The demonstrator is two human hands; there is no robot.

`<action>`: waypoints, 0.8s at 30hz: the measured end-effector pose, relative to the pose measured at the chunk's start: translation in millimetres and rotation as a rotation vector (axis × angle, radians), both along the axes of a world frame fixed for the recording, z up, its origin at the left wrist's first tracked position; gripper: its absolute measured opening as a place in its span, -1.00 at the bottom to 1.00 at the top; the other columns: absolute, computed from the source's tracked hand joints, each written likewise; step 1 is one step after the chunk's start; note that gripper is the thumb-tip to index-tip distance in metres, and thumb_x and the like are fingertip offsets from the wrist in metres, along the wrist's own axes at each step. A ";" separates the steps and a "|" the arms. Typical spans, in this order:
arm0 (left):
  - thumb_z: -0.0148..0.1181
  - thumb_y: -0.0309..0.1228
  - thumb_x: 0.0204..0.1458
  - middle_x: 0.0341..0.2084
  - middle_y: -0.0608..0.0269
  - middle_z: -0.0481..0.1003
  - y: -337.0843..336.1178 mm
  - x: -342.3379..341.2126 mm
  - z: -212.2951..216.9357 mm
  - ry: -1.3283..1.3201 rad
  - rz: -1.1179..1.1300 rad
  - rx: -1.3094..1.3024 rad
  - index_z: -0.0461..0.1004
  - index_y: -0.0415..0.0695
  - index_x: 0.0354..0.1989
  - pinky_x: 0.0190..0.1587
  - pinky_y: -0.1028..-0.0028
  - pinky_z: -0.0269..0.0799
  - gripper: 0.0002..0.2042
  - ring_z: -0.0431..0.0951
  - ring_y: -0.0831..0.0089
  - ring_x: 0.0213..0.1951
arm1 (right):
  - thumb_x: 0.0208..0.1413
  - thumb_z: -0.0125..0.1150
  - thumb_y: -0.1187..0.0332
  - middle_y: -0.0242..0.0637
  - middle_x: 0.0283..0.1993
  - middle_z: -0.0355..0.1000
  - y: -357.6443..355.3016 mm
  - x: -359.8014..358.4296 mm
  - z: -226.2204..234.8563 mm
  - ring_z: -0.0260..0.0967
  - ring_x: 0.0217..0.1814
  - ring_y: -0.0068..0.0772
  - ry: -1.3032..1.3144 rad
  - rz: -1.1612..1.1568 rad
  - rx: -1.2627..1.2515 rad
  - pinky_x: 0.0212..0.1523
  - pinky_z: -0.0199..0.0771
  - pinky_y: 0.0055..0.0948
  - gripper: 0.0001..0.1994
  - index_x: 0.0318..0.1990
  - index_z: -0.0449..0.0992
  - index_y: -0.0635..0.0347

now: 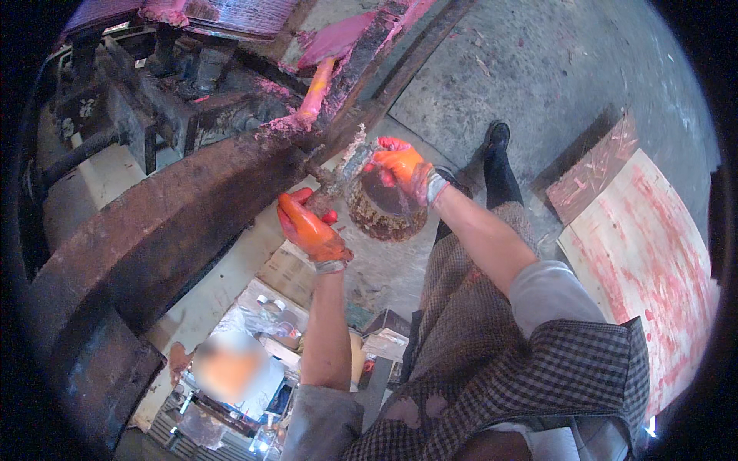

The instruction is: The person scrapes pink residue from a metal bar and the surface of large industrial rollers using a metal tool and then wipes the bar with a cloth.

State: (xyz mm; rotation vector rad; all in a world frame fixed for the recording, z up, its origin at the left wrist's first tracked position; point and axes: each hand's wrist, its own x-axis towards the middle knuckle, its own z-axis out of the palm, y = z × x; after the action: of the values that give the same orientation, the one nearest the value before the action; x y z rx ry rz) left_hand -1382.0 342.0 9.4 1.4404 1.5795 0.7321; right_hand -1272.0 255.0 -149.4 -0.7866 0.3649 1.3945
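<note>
My right hand (403, 165), in an orange glove, is closed at the upper edge of a round container (384, 229). Thick yellow-brown crust covers its rim, and the inside looks dark reddish. Against the right fingers lies a grey, crusted piece (357, 160); whether it belongs to the container I cannot tell. My left hand (311, 230), also in an orange glove stained red, is lower and to the left. Its fingers curl around something brownish at the lower end of the crusted piece, too unclear to name.
A heavy rusty curved beam (177, 192) runs along the left side. Pink-smeared machine parts (315, 88) stand at the top. On the floor at the right lie red-streaked pale sheets (638, 261). A blurred person (231, 369) and cluttered goods show at lower left.
</note>
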 end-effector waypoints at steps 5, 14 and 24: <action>-0.09 0.02 0.28 -0.41 0.29 0.42 0.5 -1.0 2.5 0.029 0.015 -0.037 0.42 -0.13 -0.26 -0.60 0.52 0.29 -0.58 0.42 0.52 -0.52 | 0.20 0.22 0.44 -0.19 -0.30 0.55 11.9 2.4 1.7 0.24 -0.67 -0.49 -0.035 0.016 -0.096 -0.69 0.22 -0.50 -0.63 0.15 0.37 0.21; 0.00 -0.06 0.27 -0.43 0.32 0.43 3.3 3.3 1.9 -0.039 0.068 -0.019 0.46 -0.13 -0.28 -0.64 0.60 0.31 -0.64 0.41 0.53 -0.59 | 0.22 0.25 0.34 -0.31 -0.31 0.57 44.8 55.5 -26.5 0.24 -0.64 -0.52 0.049 -0.229 -0.361 -0.66 0.21 -0.45 -0.83 -0.06 0.49 0.08; -0.02 -0.09 0.27 -0.35 0.34 0.43 5.1 -4.9 -7.3 -0.039 0.105 -0.041 0.47 -0.09 -0.30 -0.58 0.58 0.36 -0.68 0.45 0.54 -0.38 | 0.26 0.22 -0.09 -0.49 -0.57 0.35 -19.8 132.6 74.6 0.17 -0.66 -0.66 -0.348 0.275 -0.144 -0.68 0.14 -0.57 -0.62 -0.28 0.54 0.05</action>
State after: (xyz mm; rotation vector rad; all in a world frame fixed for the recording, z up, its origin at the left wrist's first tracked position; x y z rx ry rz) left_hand -1386.9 347.0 2.1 1.3145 1.6409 0.7796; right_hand -1139.4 235.2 -74.9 -1.2123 0.0869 1.4608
